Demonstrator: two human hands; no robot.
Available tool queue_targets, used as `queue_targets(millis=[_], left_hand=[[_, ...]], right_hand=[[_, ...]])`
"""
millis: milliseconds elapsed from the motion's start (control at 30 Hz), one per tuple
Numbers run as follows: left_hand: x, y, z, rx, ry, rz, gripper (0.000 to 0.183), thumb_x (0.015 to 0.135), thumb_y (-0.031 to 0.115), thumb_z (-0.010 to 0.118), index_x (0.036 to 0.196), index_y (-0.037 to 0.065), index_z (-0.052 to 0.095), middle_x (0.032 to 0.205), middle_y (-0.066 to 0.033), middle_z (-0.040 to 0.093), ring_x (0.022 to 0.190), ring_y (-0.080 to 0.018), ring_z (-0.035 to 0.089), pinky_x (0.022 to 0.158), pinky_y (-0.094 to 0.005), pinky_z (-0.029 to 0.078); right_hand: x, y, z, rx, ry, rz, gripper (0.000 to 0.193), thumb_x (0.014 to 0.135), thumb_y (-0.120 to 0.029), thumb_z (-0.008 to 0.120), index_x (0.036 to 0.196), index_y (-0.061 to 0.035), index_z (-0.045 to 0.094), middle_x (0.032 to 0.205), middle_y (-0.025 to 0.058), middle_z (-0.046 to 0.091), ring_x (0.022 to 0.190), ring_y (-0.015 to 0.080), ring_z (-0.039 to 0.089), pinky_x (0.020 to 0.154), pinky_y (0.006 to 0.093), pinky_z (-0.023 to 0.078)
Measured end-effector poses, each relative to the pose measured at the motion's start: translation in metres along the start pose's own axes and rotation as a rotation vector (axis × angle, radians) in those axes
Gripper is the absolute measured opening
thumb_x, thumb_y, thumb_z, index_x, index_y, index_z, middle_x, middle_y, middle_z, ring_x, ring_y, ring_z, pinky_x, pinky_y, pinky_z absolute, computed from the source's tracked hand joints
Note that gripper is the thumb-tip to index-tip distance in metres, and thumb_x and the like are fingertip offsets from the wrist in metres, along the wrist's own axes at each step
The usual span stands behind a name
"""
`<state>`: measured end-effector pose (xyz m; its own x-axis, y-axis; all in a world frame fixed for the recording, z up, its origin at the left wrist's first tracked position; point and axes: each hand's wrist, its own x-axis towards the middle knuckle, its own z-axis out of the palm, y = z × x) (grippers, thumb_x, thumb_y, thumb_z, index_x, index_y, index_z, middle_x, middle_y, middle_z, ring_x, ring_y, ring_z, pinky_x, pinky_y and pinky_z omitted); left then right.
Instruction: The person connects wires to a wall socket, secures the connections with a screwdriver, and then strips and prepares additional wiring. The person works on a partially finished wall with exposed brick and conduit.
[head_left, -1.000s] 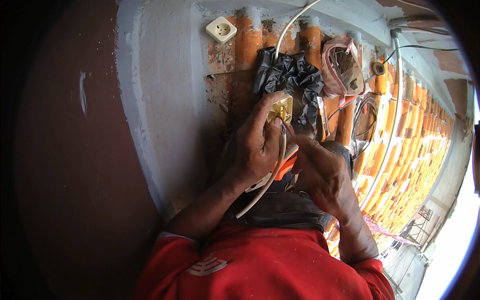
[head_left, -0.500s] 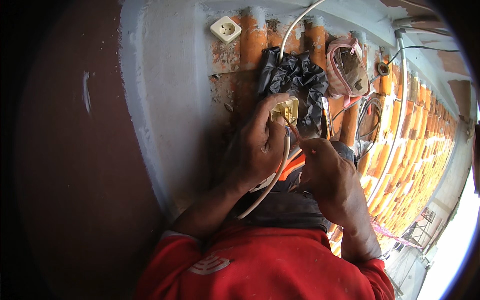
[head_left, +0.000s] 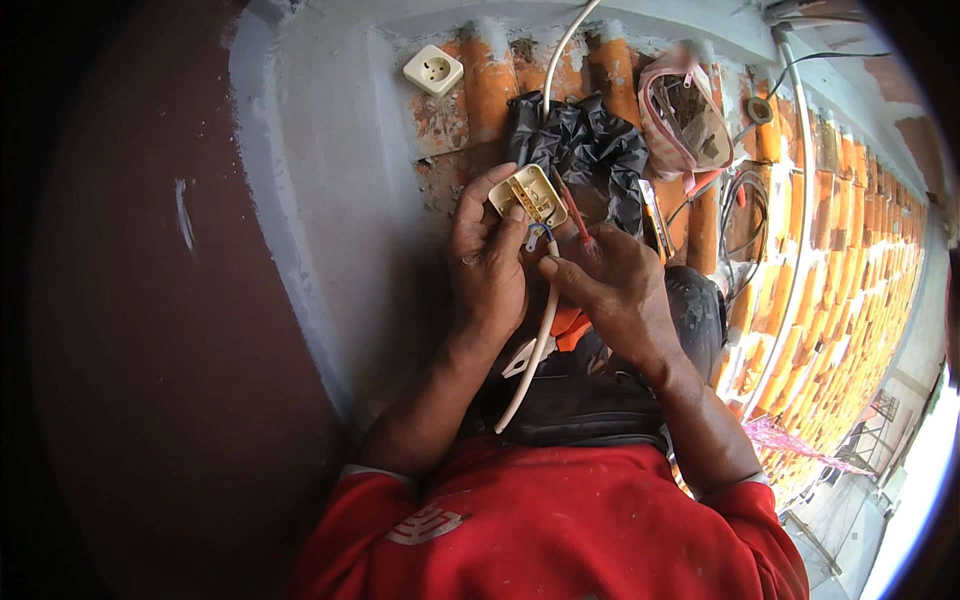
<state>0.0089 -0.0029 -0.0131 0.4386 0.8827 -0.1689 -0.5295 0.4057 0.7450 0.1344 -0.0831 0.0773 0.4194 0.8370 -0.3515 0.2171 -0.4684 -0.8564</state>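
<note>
My left hand (head_left: 488,265) grips an open, cream, square socket box (head_left: 508,198) by its side, the thumb on its near edge. Brass-coloured terminals show inside it. From the box's near edge a white cable (head_left: 538,350) hangs toward my lap, with a short blue wire (head_left: 541,229) at its stripped end. In my right hand (head_left: 622,295) is a thin red screwdriver (head_left: 574,210), pointing up beside the box. The right thumb and fingers also lie against the cable just below its stripped end. The screwdriver's tip is apart from the terminals.
On the orange roof tiles (head_left: 490,95) ahead lie a white socket (head_left: 434,70), a crumpled black plastic bag (head_left: 590,140) and an open pink pouch (head_left: 690,130). To the right are a tape roll (head_left: 760,110) and coiled black wire (head_left: 722,235). A wall (head_left: 335,200) rises left.
The screwdriver has come out of the box to its right side. The box is now tilted, and my right thumb has moved onto the cable.
</note>
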Motion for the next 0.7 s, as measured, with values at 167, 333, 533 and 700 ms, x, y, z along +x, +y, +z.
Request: queue_targets(millis=[167,333,533,700], left_hand=[[0.0,0.0,-0.003,0.074,0.03,0.009,0.042,0.115,0.005,0.052,0.157,0.003,0.046,0.142,-0.0243,0.066,0.123,-0.0377,0.073,0.107,-0.0495,0.063],[0.002,-0.001,-0.006,-0.034,-0.022,-0.037,0.044,0.115,0.006,0.049,0.159,0.004,0.043,0.145,-0.0252,0.065,0.125,-0.0394,0.072,0.108,-0.0523,0.061],[0.001,0.006,-0.002,-0.069,0.004,-0.077,0.045,0.115,0.006,0.05,0.159,0.005,0.042,0.144,-0.0237,0.065,0.125,-0.0384,0.072,0.107,-0.0513,0.062],[-0.001,0.008,0.005,-0.061,0.1,-0.091,0.041,0.113,0.005,0.053,0.155,0.006,0.049,0.139,-0.0174,0.068,0.122,-0.0303,0.073,0.102,-0.0462,0.064]], right_hand=[[0.013,0.012,0.006,0.321,-0.069,0.202,0.021,0.101,-0.014,0.08,0.102,0.0056,0.074,0.085,0.0081,0.077,0.076,0.0091,0.068,0.068,0.0317,0.057],[0.025,0.012,0.005,0.202,-0.104,0.181,0.019,0.101,-0.014,0.079,0.099,0.0045,0.074,0.081,0.0072,0.075,0.073,0.0092,0.068,0.065,0.0316,0.056],[0.031,0.013,0.005,0.17,-0.133,0.181,0.022,0.098,-0.015,0.081,0.099,0.0045,0.072,0.082,0.0105,0.076,0.072,0.0138,0.07,0.063,0.0348,0.056],[0.015,0.006,0.008,-0.226,0.114,-0.257,0.027,0.094,-0.016,0.085,0.101,0.0019,0.066,0.091,0.017,0.076,0.077,0.0251,0.076,0.066,0.0374,0.058]])
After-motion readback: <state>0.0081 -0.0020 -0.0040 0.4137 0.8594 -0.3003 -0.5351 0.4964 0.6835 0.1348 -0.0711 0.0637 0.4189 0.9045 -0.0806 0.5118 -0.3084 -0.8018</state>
